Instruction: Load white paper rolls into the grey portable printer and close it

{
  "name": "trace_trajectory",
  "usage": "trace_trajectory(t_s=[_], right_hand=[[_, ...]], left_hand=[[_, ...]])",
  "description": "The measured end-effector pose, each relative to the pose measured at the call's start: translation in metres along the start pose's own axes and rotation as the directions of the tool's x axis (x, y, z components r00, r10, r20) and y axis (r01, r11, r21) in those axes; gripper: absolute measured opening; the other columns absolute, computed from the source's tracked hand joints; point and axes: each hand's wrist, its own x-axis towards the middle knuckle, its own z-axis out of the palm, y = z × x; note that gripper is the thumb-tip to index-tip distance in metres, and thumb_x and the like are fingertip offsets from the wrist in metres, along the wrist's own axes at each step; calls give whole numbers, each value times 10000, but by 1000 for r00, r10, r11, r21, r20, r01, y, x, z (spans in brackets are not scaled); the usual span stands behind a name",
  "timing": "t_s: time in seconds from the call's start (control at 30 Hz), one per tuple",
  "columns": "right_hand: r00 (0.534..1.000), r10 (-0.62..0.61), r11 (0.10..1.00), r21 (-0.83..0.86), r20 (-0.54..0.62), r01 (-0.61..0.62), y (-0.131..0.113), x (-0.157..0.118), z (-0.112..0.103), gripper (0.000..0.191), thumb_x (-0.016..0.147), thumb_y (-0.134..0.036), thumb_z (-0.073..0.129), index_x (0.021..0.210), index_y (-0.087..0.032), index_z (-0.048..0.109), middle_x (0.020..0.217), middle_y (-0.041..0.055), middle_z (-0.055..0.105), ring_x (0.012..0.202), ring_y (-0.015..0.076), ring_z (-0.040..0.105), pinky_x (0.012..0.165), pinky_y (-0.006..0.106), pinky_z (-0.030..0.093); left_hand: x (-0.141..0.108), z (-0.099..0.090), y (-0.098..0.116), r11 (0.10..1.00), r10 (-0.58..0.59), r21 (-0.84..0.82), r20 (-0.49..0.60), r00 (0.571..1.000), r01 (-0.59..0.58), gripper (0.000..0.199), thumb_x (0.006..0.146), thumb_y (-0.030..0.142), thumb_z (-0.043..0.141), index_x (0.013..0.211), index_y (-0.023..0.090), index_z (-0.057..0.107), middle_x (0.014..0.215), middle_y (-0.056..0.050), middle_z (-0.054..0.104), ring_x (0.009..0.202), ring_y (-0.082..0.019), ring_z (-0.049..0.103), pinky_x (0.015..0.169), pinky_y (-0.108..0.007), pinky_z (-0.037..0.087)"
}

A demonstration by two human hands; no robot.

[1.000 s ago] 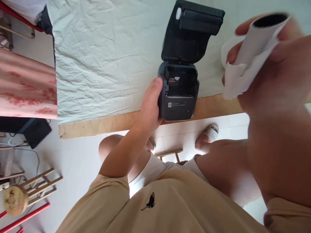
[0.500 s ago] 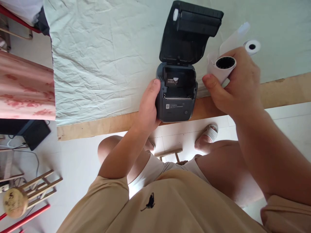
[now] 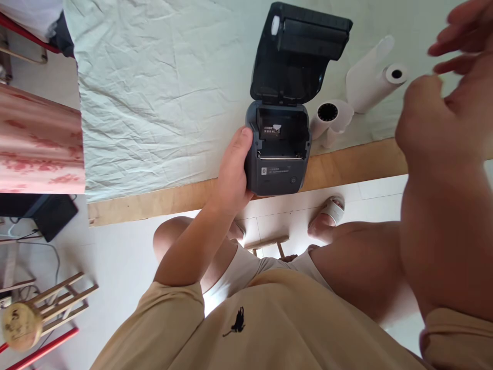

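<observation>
The left hand [image 3: 235, 167] grips the lid-up printer [image 3: 276, 174] by 1 side over the table edge [image 3: 154, 204]; a slack hold could let it tip. The right hand [image 3: 452, 105], blurred, seems empty and loosely spread; brushing the wide-cored roll [image 3: 319, 128] or narrow-cored roll [image 3: 372, 91] could dislodge it.

Right of the printer [image 3: 278, 177] (on the cloth [image 3: 165, 92]) sit two rolls [image 3: 372, 91].

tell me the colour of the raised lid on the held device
The lid is black; it shows best in the head view.
</observation>
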Motion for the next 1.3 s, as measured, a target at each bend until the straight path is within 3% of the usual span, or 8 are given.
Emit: trace_trajectory(t_s=[0.17, 0.33, 0.47, 0.63, 0.73, 0.83, 1.13, 1.3], right_hand=[[991, 127, 982, -151, 50, -118, 37, 4, 22, 656, 648, -146, 817, 1270, -283, 662, 1268, 143, 716, 1056, 320, 690, 771, 426, 528], [978, 183, 976, -138, 101, -169, 26, 2, 25, 596, 703, -47, 733, 1243, -291, 671, 974, 46, 716, 715, 194, 545, 705, 383, 480], [978, 150, 951, -292, 147, -102, 18, 1, 20, 435, 728, -146, 827, 1134, -251, 714, 1147, 112, 700, 995, 278, 666, 862, 443, 543], [965, 157, 962, -255, 210, -101, 19, 1, 17, 703, 752, -24, 739, 1403, -241, 591, 1244, 99, 721, 1034, 253, 712, 909, 444, 586], [970, 127, 946, -321, 209, -54, 22, 0, 17, 635, 755, -69, 787, 1345, -243, 632, 1356, 136, 661, 1188, 296, 696, 953, 455, 582], [975, 142, 953, -289, 171, -88, 26, 0, 18, 744, 768, -81, 757, 1461, -262, 554, 1279, 107, 701, 1055, 255, 711, 869, 425, 578], [979, 92, 974, -222, 184, -50, 28, -2, 17, 844, 744, 43, 647, 1539, -204, 507, 1316, 165, 691, 1125, 271, 723, 925, 439, 569], [985, 109, 943, -327, 130, -61, 31, 1, 18, 720, 701, -11, 823, 1370, -200, 636, 1302, 168, 658, 1132, 279, 685, 965, 469, 555]], left_hand=[[-5, 4, 5, 999, 15, -34, -2, 1000, -15, 553, 983, 799, 540, 1086, 282, 707, 1233, 1, 849, 1389, -308, 736, 1059, -411, 678], [-4, 2, 6, 999, 1, -44, 17, 1000, 0, 528, 991, 778, 555, 1079, 283, 715, 1209, 9, 861, 1367, -298, 752, 1058, -401, 678], [-3, 0, 3, 996, 34, -88, 39, 999, -31, 538, 995, 772, 557, 1072, 270, 733, 1145, 3, 864, 1313, -287, 784, 1027, -398, 693], [-3, -2, 1, 994, 59, -98, 69, 996, -52, 552, 996, 773, 556, 1100, 259, 729, 1118, -6, 853, 1242, -280, 808, 984, -390, 694], [-1, -2, -1, 993, 42, -108, 52, 998, -36, 546, 987, 772, 573, 1093, 262, 737, 1118, -13, 848, 1210, -288, 813, 953, -405, 695], [2, -2, -3, 994, 51, -97, 14, 999, -49, 559, 979, 791, 566, 1071, 266, 735, 1111, -24, 842, 1191, -292, 814, 931, -419, 693], [3, -5, -4, 992, 71, -112, 56, 996, -65, 584, 965, 803, 575, 1081, 253, 734, 1051, -26, 845, 1125, -265, 810, 920, -385, 671], [5, -8, -5, 997, 50, -63, 11, 999, -49, 615, 936, 840, 581, 1080, 264, 743, 1017, -32, 834, 1122, -272, 807, 869, -386, 672]])
